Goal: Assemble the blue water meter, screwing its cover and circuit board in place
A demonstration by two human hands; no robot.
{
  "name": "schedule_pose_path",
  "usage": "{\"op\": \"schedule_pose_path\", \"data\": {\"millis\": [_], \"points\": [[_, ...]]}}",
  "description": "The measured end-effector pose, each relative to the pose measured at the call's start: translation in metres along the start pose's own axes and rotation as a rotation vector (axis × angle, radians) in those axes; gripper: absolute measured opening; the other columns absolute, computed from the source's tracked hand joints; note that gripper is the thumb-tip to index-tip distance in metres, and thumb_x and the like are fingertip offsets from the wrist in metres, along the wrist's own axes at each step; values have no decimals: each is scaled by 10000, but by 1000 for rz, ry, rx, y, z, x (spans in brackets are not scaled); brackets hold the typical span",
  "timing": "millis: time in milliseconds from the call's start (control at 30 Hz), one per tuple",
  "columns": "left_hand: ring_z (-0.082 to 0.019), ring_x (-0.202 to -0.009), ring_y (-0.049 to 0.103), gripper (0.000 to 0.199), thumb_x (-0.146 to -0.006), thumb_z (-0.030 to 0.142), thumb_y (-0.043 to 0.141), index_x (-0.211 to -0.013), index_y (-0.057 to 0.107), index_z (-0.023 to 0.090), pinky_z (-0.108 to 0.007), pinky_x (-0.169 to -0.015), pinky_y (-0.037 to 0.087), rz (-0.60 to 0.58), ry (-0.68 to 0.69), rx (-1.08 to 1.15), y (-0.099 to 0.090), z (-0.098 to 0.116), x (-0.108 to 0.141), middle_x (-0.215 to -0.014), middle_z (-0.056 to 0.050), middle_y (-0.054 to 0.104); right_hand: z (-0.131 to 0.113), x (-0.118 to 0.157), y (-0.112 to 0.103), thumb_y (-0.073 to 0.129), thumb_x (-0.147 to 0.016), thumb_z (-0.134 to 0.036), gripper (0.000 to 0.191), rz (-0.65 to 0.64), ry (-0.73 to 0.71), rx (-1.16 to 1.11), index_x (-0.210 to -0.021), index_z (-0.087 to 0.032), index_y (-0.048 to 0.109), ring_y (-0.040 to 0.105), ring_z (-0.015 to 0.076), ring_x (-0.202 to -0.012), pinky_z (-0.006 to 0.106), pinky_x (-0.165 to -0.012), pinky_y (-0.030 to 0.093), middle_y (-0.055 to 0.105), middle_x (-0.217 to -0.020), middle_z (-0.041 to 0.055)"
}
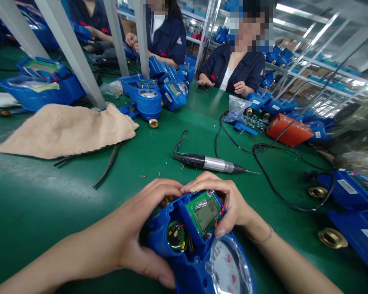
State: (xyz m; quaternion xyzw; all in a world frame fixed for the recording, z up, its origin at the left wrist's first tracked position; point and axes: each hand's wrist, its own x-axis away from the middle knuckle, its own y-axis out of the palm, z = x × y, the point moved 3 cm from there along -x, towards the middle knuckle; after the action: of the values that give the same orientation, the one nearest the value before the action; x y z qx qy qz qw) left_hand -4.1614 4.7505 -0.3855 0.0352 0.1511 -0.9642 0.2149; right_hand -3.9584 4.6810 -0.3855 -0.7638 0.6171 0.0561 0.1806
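Right below me a blue water meter [184, 267] lies tilted on the green bench, its electronics compartment uncovered. My left hand [150, 228] is wrapped round its left side, thumb low on the housing and fingers over the far edge. A green circuit board with a grey display [207, 216] sits in a blue frame at the top of the compartment. My right hand [223, 200] grips that frame from the far and right sides, thumb at its lower right corner. Beside the board, a round part with wires [176, 237] shows inside. The round dial [227, 265] faces up.
An electric screwdriver [214, 164] lies beyond the meter, near a few loose screws [142, 176]. A tan cloth [67, 130] covers the left. More blue meters [149, 102] stand behind and at right, with an orange box [290, 130]. Cables cross the bench. Co-workers [233, 69] sit opposite.
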Motion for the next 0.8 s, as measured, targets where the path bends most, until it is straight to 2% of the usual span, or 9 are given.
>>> {"op": "schedule_pose_path", "data": {"millis": [133, 200, 300, 367, 433, 533, 600, 700, 800], "points": [[-384, -1370, 309, 1242, -369, 451, 921, -1436, 309, 281, -552, -1114, 285, -170, 42, -23, 5, -3, 1, -1467, -137, 365, 0, -8, 4, 882, -513, -407, 719, -172, -135, -115, -1183, -277, 658, 541, 281, -1196, 480, -1053, 381, 680, -1149, 46], [-387, -1395, 253, 1360, -322, 462, 923, -1473, 221, 283, -556, -1116, 269, -281, 65, 17, 13, -2, 0, -1493, -132, 330, -2, -11, 8, 890, -498, -394, 752, -270, -206, -111, -1198, -266, 650, 502, 297, -1246, 511, -1076, 344, 688, -1142, 51], [-392, -1403, 216, 1404, -320, 474, 918, -1490, 166, 282, -545, -1113, 276, -348, 105, 79, 28, 3, 5, -1525, -115, 275, -10, -10, 11, 890, -486, -413, 792, -393, -309, -49, -1221, -261, 634, 509, 298, -1241, 528, -1090, 312, 701, -1124, 47], [-397, -1396, 236, 1359, -372, 460, 913, -1492, 167, 267, -541, -1115, 278, -297, 76, 85, 39, 6, 13, -1534, -116, 254, -21, -3, 12, 877, -522, -419, 764, -432, -350, 8, -1229, -275, 626, 535, 279, -1216, 525, -1113, 274, 693, -1152, 38], [-386, -1389, 266, 1292, -447, 423, 901, -1494, 161, 263, -534, -1129, 262, -206, 2, 62, 50, 10, 27, -1531, -113, 264, -36, 9, 11, 848, -600, -400, 670, -371, -283, 77, -1222, -273, 632, 523, 259, -1231, 494, -1125, 266, 640, -1252, 50], [-365, -1379, 302, 1242, -513, 393, 883, -1493, 128, 297, -530, -1145, 244, -68, -95, 33, 65, 18, 48, -1523, -93, 285, -63, 40, 7, 787, -712, -373, 560, -170, 8, 177, -1236, -263, 622, 470, 241, -1284, 428, -1107, 324, 542, -1364, 63], [-368, -1366, 326, 1254, -506, 399, 888, -1491, 114, 321, -546, -1143, 249, -8, -128, 3, 74, 25, 58, -1517, -83, 293, -82, 68, 7, 746, -747, -427, 570, -65, 185, 171, -1272, -273, 588, 464, 245, -1290, 410, -1085, 366, 523, -1375, 60], [-377, -1349, 347, 1272, -476, 408, 902, -1481, 126, 363, -566, -1132, 271, 64, -135, -84, 87, 34, 68, -1507, -64, 298, -103, 110, 16, 753, -682, -544, 761, -12, 325, 195, -1354, -290, 500, 412, 287, -1330, 416, -1093, 369, 450, -1436, 64], [-373, -1346, 348, 1266, -459, 414, 907, -1472, 149, 391, -548, -1127, 300, 148, -102, -131, 97, 40, 75, -1502, -42, 300, -112, 139, 34, 850, -539, -526, 1033, -4, 349, 388, -1432, -311, 376, 324, 304, -1380, 415, -1147, 279, 347, -1499, 63]]}}
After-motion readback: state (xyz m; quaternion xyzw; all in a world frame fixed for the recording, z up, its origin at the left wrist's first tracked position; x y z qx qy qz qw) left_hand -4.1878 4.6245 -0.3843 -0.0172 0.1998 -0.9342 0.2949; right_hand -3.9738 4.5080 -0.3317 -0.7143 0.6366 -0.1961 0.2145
